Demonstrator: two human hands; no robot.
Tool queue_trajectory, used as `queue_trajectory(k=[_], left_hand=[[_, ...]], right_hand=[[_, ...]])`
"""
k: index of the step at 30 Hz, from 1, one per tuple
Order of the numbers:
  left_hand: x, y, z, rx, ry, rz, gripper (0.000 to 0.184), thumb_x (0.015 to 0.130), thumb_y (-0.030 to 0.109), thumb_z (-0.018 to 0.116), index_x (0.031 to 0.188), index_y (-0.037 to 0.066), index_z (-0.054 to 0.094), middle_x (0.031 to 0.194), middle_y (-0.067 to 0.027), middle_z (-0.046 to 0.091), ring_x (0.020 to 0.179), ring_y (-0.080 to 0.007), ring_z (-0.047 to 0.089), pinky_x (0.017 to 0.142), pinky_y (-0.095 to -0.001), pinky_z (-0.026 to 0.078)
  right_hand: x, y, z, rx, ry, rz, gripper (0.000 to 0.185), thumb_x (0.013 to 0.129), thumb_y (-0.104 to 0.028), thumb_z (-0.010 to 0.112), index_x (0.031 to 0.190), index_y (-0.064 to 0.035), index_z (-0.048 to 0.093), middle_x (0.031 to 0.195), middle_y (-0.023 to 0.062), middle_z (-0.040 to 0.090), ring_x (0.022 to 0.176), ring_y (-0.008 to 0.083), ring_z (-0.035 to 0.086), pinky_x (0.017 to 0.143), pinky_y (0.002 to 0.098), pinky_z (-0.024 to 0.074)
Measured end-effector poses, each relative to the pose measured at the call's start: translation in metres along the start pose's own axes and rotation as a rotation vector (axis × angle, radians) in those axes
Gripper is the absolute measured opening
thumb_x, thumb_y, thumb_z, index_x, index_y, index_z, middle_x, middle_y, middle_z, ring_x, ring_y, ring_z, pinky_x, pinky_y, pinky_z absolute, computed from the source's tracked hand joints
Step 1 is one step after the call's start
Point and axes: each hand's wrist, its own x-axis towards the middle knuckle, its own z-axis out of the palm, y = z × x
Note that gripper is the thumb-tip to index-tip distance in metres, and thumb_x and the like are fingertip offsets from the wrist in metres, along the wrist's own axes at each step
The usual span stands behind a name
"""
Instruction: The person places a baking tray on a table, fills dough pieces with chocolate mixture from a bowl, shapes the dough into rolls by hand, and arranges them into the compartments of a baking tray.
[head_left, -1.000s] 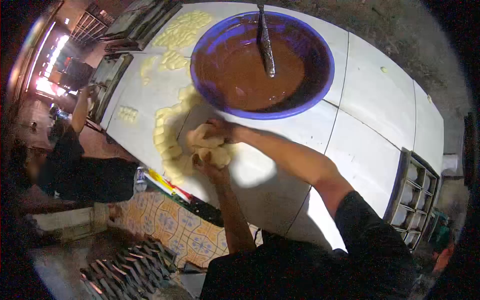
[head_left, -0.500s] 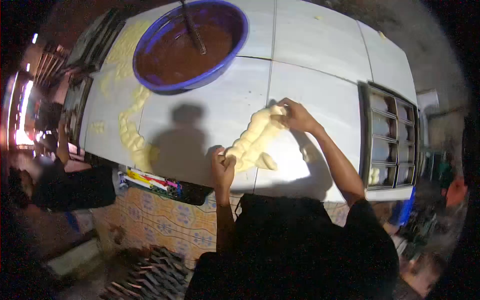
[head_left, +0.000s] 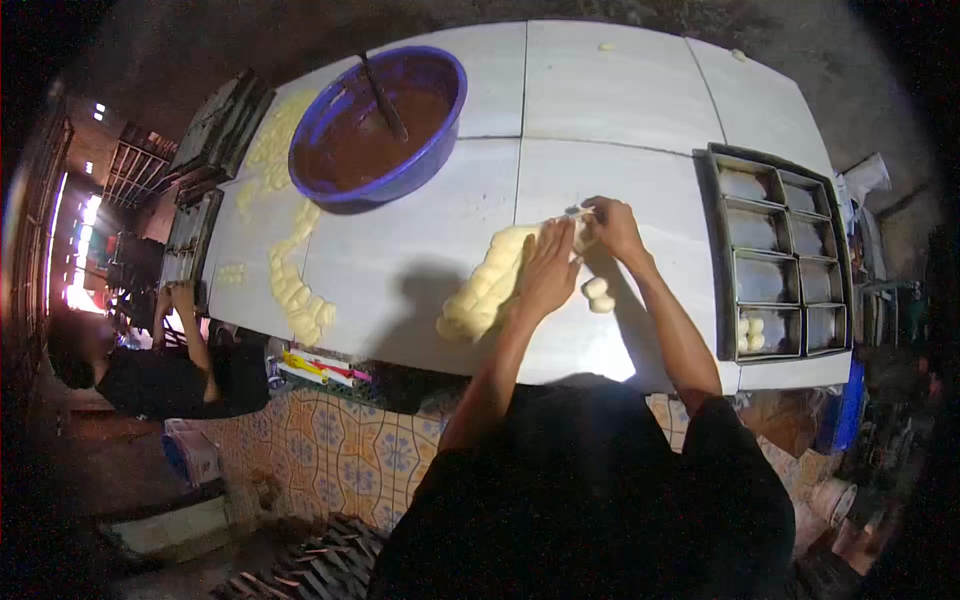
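A strip of pale dough pieces (head_left: 488, 283) lies on the white tiled table (head_left: 620, 100). My left hand (head_left: 550, 268) rests flat along the right side of its upper end, fingers stretched out. Just right of that, my right hand (head_left: 615, 232) is bent with its fingers pinched together at the strip's far end; what is between them is too small to make out. Two small dough pieces (head_left: 598, 296) sit apart, below my right hand.
A blue basin (head_left: 440, 135) of brown filling holds a utensil (head_left: 385, 100). More dough (head_left: 292, 290) lies at left. A metal mould tray (head_left: 715, 250) stands at right, dough in one compartment. Another person (head_left: 160, 375) works at far left. Pens (head_left: 318, 367) lie at the near edge.
The view has swung rightwards. Both hands carried the dough from the left to the middle and laid it down. My left hand moved from its lower end to its upper end.
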Motion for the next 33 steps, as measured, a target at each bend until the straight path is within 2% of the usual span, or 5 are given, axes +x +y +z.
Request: queue_trajectory(k=[13,19,24,29,33], left_hand=[[0.020,-0.008,0.054,-0.046,0.043,-0.131,0.079,0.081,0.038,0.064,0.145,0.012,0.026,0.151,-0.0130,0.025,0.140,-0.0349,0.016,0.105,-0.0683,0.011],[0.019,0.122,-0.022,-0.400,-0.034,0.232,0.097,0.070,0.038,0.078,0.146,0.009,0.025,0.148,-0.0165,0.029,0.138,-0.0376,0.022,0.111,-0.0469,0.022],[0.015,0.134,-0.012,-0.588,-0.463,-0.102,0.047,0.087,0.038,0.061,0.115,0.001,0.056,0.105,-0.0172,0.062,0.093,-0.0320,0.062,0.082,-0.0416,0.048],[-0.029,0.050,0.031,-1.978,-0.237,-0.250,0.019,0.095,0.021,0.048,0.094,0.004,0.055,0.071,-0.0056,0.052,0.066,-0.0132,0.052,0.060,-0.0292,0.043],[-0.044,0.070,-0.011,-0.771,0.283,-0.067,0.030,0.093,0.014,0.052,0.119,0.001,0.047,0.094,-0.0133,0.057,0.074,-0.0184,0.052,0.075,-0.0323,0.051]], right_hand=[[-0.093,0.076,-0.114,0.506,0.703,0.137,0.030,0.090,-0.022,0.062,0.105,0.0038,0.065,0.091,0.0102,0.067,0.082,0.0151,0.062,0.072,0.0280,0.0505],[-0.121,0.022,-0.131,0.655,0.511,0.190,0.027,0.088,-0.016,0.062,0.108,0.0014,0.064,0.092,0.0070,0.066,0.079,0.0116,0.060,0.068,0.0247,0.0496],[-0.124,-0.019,-0.136,0.521,0.534,-0.011,0.023,0.088,-0.013,0.063,0.106,0.0027,0.065,0.097,0.0067,0.066,0.088,0.0114,0.059,0.079,0.0252,0.0467],[-0.129,-0.041,-0.192,0.682,1.158,-0.198,0.027,0.095,-0.013,0.053,0.115,0.0047,0.056,0.101,0.0110,0.064,0.087,0.0144,0.059,0.083,0.0275,0.0471],[-0.115,0.017,-0.138,0.344,0.633,-0.141,0.034,0.092,-0.017,0.055,0.120,0.0029,0.052,0.114,0.0165,0.056,0.103,0.0229,0.056,0.095,0.0333,0.0422]])
